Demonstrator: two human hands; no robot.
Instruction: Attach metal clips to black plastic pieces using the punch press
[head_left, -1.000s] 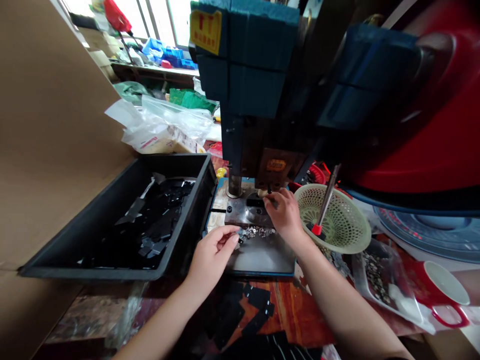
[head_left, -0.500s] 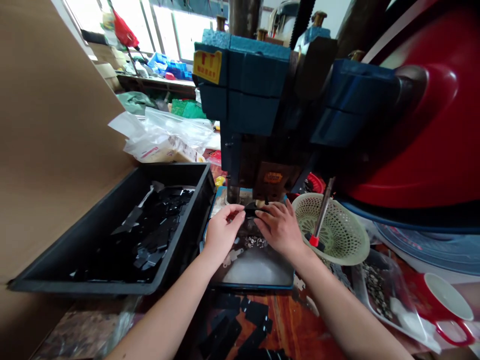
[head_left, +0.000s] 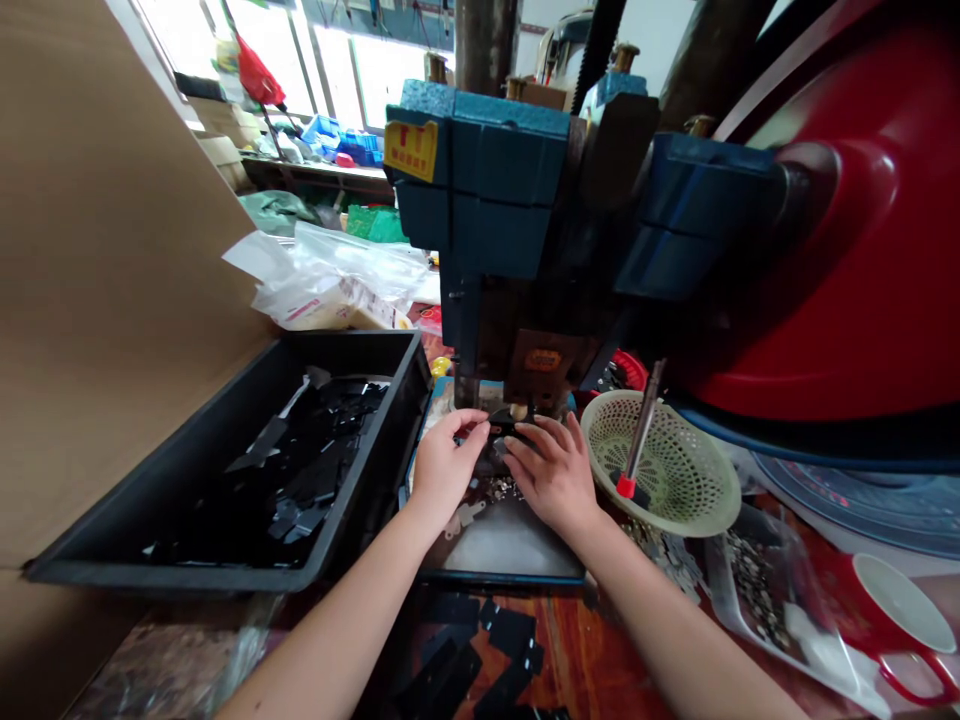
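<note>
At the foot of a blue press (head_left: 487,180), both my hands are over its work area. My left hand (head_left: 446,465) pinches the left end of a thin black plate (head_left: 504,426) between thumb and fingertips. The plate lies under the press head, and its far side is partly hidden. My right hand (head_left: 555,470) is at the plate's right side with bent fingers. A small grey flat piece (head_left: 500,447) shows at its thumb and index fingertips. Small metal scraps (head_left: 501,489) lie just below the hands on a grey tray (head_left: 502,545).
A black bin (head_left: 300,577) with many black plates stands at left. Loose black plates (head_left: 510,625) lie on the wooden table in front. At right are a pale green basket (head_left: 697,515) with a red-tipped rod (head_left: 643,430), a red mug (head_left: 855,600) and the large red wheel (head_left: 840,300).
My right hand has drawn slightly left and toward me, and a small grey piece now shows at its fingertips. My left hand stays at the black plate. The view has shifted slightly.
</note>
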